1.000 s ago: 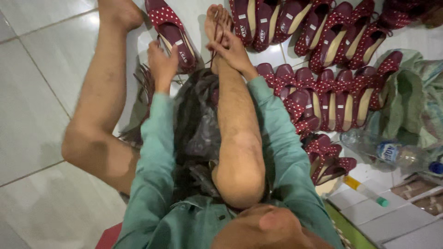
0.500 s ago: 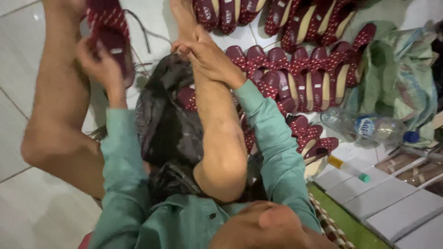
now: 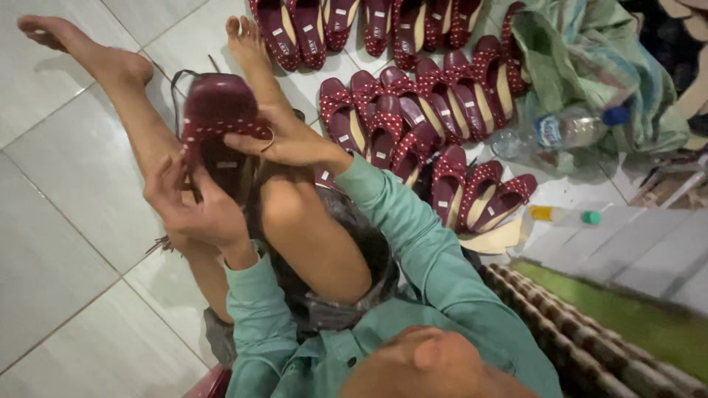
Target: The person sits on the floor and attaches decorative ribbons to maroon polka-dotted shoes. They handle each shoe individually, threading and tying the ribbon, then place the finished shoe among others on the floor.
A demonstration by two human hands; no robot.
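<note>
Gripping a dark red shoe (image 3: 217, 121) with white dots along its rim, both hands work above the person's bent knees. The left hand (image 3: 193, 210) is closed on the shoe's lower end from beneath, thumb and fingers curled up around it, while the right hand (image 3: 291, 140) lies across the upper side, fingers spread flat over the dotted edge and pressing onto it. The shoe is held sole-side toward the camera, tilted, clear of the floor, between the two bare legs. A thin dark cord (image 3: 175, 85) loops up just left of the shoe. Teal sleeves (image 3: 398, 221) run back from both wrists toward the body. Beyond the right hand, on the white tiled floor (image 3: 66, 184), many matching dotted shoes (image 3: 413, 103) lie in close rows, some overlapping, their tan insoles showing. Farther right of those, a clear plastic bottle with a blue cap (image 3: 568, 129) rests on its side against crumpled green cloth (image 3: 582, 59). Nearer the person on that side lies a small tube with a green cap (image 3: 564, 215), beside a pale sheet. A woven mat edge (image 3: 560, 324) sits well right of the hands.
</note>
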